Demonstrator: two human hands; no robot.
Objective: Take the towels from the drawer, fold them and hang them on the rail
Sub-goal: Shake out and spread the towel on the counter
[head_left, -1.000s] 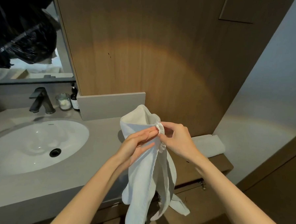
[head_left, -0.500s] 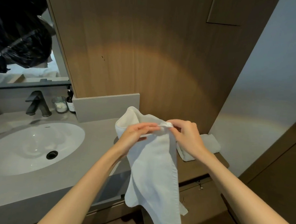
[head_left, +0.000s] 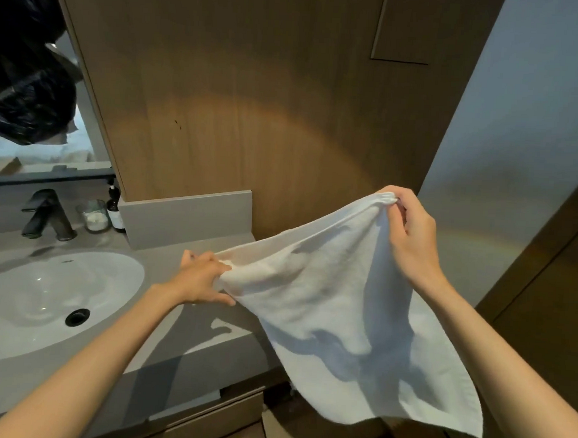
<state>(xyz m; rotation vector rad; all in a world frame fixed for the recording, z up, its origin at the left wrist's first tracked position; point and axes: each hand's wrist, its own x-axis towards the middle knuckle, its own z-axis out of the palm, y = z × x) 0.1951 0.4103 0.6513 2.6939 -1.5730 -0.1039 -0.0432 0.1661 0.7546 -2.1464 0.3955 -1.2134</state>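
A white towel (head_left: 336, 308) hangs spread out in the air over the right end of the grey counter (head_left: 161, 332). My left hand (head_left: 200, 281) grips its lower left corner just above the counter. My right hand (head_left: 410, 238) pinches the opposite top corner, held higher, in front of the wooden wall. The cloth is stretched between the two hands and its free lower part droops past the counter's front edge. A drawer front (head_left: 217, 419) shows below the counter. No rail is in view.
A white oval basin (head_left: 42, 303) with a black drain is sunk in the counter at left, behind it a dark tap (head_left: 46, 216), a glass jar (head_left: 95, 215) and a dark bottle (head_left: 115, 209). A mirror (head_left: 35, 111) fills the upper left. A wooden door (head_left: 551, 299) stands at right.
My hands were together at the towel's top edge. They have drawn apart, the left going down and left, the right up and right, and the bunched towel has opened out flat.
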